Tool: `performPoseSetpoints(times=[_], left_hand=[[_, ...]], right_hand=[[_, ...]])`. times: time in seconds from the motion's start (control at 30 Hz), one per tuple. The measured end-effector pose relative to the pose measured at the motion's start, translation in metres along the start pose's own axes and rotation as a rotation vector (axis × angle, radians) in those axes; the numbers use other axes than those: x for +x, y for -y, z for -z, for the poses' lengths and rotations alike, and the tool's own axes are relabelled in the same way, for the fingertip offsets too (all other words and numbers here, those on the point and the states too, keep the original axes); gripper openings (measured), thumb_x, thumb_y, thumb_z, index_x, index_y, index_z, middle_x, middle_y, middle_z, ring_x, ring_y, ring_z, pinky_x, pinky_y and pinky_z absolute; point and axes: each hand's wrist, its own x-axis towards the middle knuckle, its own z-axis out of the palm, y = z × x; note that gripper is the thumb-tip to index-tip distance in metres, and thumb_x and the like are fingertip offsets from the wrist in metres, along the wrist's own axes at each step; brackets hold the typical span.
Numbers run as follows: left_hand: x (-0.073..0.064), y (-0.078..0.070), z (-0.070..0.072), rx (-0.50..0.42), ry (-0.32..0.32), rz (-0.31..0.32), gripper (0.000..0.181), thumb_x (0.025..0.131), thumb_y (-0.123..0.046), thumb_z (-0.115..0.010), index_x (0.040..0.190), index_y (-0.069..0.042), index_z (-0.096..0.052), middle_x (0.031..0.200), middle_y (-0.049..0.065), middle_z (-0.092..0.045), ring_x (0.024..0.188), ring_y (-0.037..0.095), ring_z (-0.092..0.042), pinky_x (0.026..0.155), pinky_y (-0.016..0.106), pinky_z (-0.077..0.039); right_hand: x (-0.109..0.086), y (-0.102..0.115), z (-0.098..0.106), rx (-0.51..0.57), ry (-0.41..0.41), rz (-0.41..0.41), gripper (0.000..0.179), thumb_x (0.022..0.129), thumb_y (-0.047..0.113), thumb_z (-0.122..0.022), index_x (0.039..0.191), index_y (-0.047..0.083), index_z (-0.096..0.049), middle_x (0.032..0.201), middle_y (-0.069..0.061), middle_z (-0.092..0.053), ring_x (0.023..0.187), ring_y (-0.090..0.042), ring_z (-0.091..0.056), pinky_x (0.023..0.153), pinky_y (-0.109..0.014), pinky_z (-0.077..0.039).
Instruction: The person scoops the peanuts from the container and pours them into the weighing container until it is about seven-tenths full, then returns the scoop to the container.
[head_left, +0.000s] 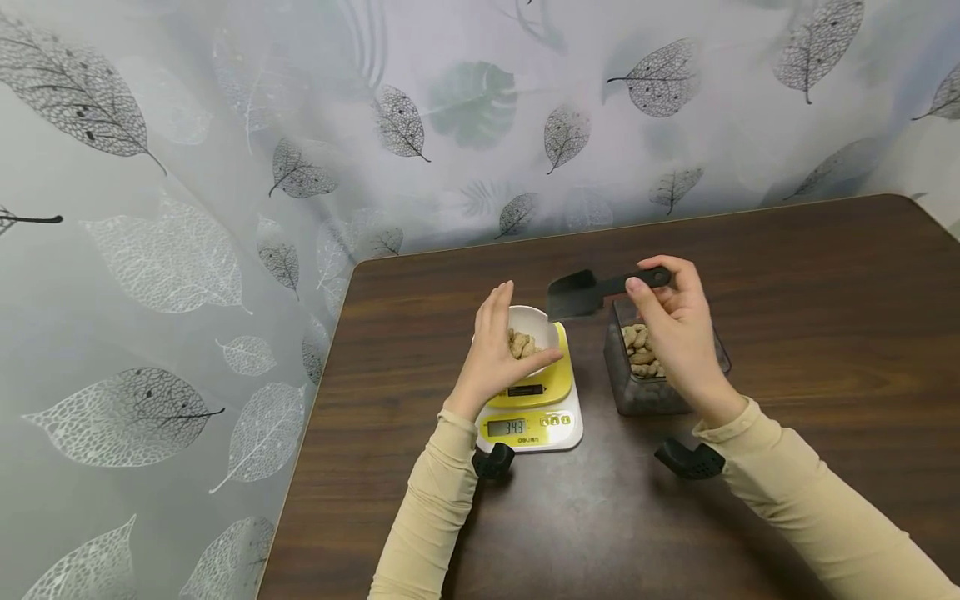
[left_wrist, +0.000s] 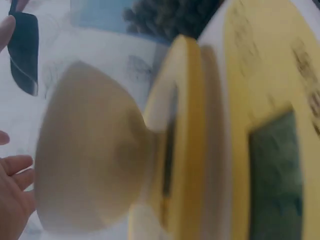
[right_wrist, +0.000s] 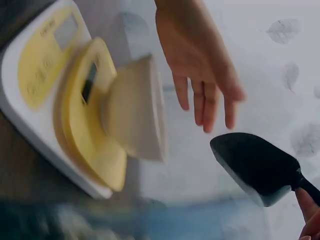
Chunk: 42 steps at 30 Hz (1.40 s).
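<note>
A white bowl [head_left: 538,318] with peanuts [head_left: 522,343] in it stands on the yellow and white kitchen scale [head_left: 557,440], whose display reads about 343, any decimal point being unclear. Beside the bowl is my left hand [head_left: 491,354], fingers straight and thumb spread, holding nothing. In the right wrist view that hand [right_wrist: 200,70] hovers apart from the bowl [right_wrist: 135,107]. My right hand [head_left: 681,329] pinches the handle of a black scoop [head_left: 573,296] between thumb and fingers, above and right of the bowl. No peanuts show on the scoop's blade [right_wrist: 252,162].
Right of the scale, partly behind my right hand, a dark see-through box [head_left: 626,392] holds more peanuts [head_left: 641,350]. Both stand on a dark brown wooden table [head_left: 390,350]. A leaf-patterned curtain [head_left: 480,167] hangs behind the table and along its left side.
</note>
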Motion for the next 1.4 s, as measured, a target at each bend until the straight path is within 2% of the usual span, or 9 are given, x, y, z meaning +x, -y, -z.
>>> performPoseSetpoints(times=[0.23,0.33,0.4,0.53,0.73,0.93,1.0,1.13,1.4], left_hand=[[0.011,-0.029,-0.018,-0.009,0.070,-0.070,0.112,0.071,-0.048,-0.077,0.151,-0.030,-0.001,0.157,-0.003,-0.008,0.145,0.015,-0.009,0.114,0.047,-0.025],[0.015,-0.041,-0.029,-0.013,0.116,-0.105,0.111,0.072,-0.049,-0.076,0.150,-0.032,0.001,0.157,-0.005,-0.006,0.146,0.014,-0.008,0.113,0.048,-0.026],[0.017,-0.049,-0.037,-0.012,0.144,-0.122,0.110,0.073,-0.050,-0.074,0.149,-0.032,0.003,0.157,-0.006,-0.005,0.146,0.014,-0.007,0.113,0.048,-0.026],[0.019,-0.060,-0.051,-0.001,0.194,-0.137,0.111,0.073,-0.052,-0.073,0.149,-0.031,0.004,0.157,-0.006,-0.004,0.146,0.015,-0.006,0.114,0.045,-0.025],[0.019,-0.066,-0.068,0.035,0.234,-0.128,0.113,0.073,-0.057,-0.071,0.149,-0.029,0.008,0.158,-0.004,-0.001,0.147,0.018,-0.007,0.114,0.044,-0.027],[0.017,-0.066,-0.074,0.023,0.255,-0.111,0.114,0.073,-0.058,-0.070,0.148,-0.031,0.011,0.158,-0.004,-0.002,0.146,0.020,-0.009,0.113,0.045,-0.028],[0.017,-0.066,-0.075,0.009,0.259,-0.113,0.113,0.073,-0.057,-0.070,0.148,-0.032,0.011,0.158,-0.005,-0.004,0.146,0.018,-0.010,0.113,0.044,-0.029],[0.018,-0.066,-0.076,-0.020,0.266,-0.111,0.111,0.074,-0.058,-0.069,0.147,-0.033,0.011,0.157,-0.007,-0.006,0.146,0.015,-0.011,0.112,0.042,-0.030],[0.020,-0.066,-0.077,-0.030,0.245,-0.102,0.110,0.074,-0.059,-0.069,0.147,-0.034,0.010,0.157,-0.004,-0.008,0.145,0.017,-0.017,0.110,0.041,-0.034]], right_hand=[[0.005,0.016,0.036,0.075,-0.131,0.101,0.027,0.092,0.004,-0.055,0.118,0.006,-0.055,0.085,0.001,-0.053,0.062,-0.009,-0.045,0.055,-0.019,-0.034],[0.005,0.020,0.052,0.074,-0.172,0.148,0.032,0.089,-0.001,-0.057,0.121,0.003,-0.057,0.087,0.001,-0.056,0.060,-0.008,-0.046,0.053,-0.018,-0.031],[0.004,0.021,0.061,-0.007,-0.189,0.161,0.036,0.089,-0.002,-0.058,0.124,0.003,-0.057,0.083,0.003,-0.056,0.057,-0.007,-0.042,0.050,-0.020,-0.026],[-0.002,0.019,0.072,-0.300,-0.198,0.175,0.039,0.088,0.000,-0.059,0.126,0.004,-0.057,0.071,0.015,-0.054,0.049,-0.003,-0.035,0.046,-0.020,-0.022],[-0.009,0.002,0.080,-0.616,-0.114,0.343,0.039,0.085,0.003,-0.064,0.124,0.006,-0.060,0.071,0.032,-0.051,0.050,0.011,-0.038,0.043,-0.014,-0.026],[-0.011,-0.008,0.079,-0.795,-0.020,0.458,0.042,0.079,0.002,-0.071,0.120,0.007,-0.063,0.065,-0.001,-0.056,0.063,0.015,-0.036,0.048,-0.014,-0.028],[-0.011,-0.011,0.079,-0.841,0.018,0.465,0.045,0.077,0.001,-0.072,0.121,0.007,-0.063,0.067,-0.006,-0.056,0.067,0.013,-0.035,0.051,-0.014,-0.028],[-0.010,-0.015,0.081,-0.877,0.057,0.420,0.046,0.078,0.000,-0.072,0.121,0.008,-0.061,0.066,-0.002,-0.054,0.061,0.009,-0.032,0.049,-0.015,-0.028],[-0.005,-0.016,0.084,-0.828,0.084,0.319,0.038,0.083,0.004,-0.068,0.119,0.011,-0.058,0.062,-0.002,-0.056,0.043,0.004,-0.029,0.042,-0.017,-0.025]])
